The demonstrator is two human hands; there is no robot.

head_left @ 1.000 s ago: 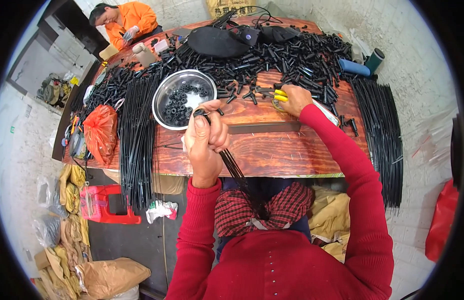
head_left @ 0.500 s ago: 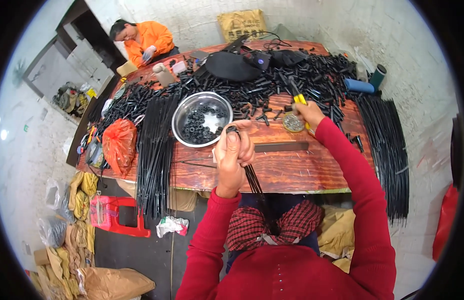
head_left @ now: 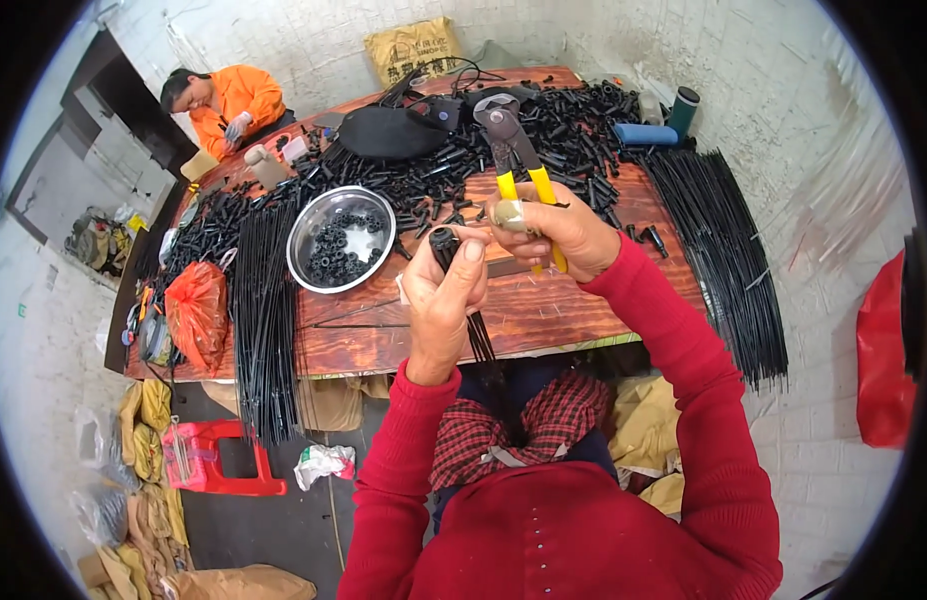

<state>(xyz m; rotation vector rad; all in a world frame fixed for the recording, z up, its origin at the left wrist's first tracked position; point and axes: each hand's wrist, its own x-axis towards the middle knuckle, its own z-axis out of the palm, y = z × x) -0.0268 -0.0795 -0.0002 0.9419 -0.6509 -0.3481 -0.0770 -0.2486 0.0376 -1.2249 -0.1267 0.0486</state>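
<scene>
My left hand (head_left: 448,295) is closed round the upper end of a bundle of thin black rods (head_left: 480,338). A short black cylindrical fitting (head_left: 444,245) pokes up between thumb and fingers, and the rods hang down over the table's front edge toward my lap. Close beside it on the right, my right hand (head_left: 558,228) grips pliers (head_left: 513,140) by their yellow handles, with the dark jaws pointing up and away from me. A small round yellowish patch shows at the right fingers; I cannot tell what it is.
A steel bowl (head_left: 296,240) of black rings stands left of my hands. Black tubular parts (head_left: 423,185) heap across the table (head_left: 573,310). Rod bundles lie left (head_left: 263,320) and right (head_left: 718,260). A person in orange (head_left: 241,95) sits at the far left. A red stool (head_left: 208,485) is lower left.
The pliers have come left and toward me, from beside the round tin to near my left hand, and now point upward. My view has shifted right, so the table appears further left.
</scene>
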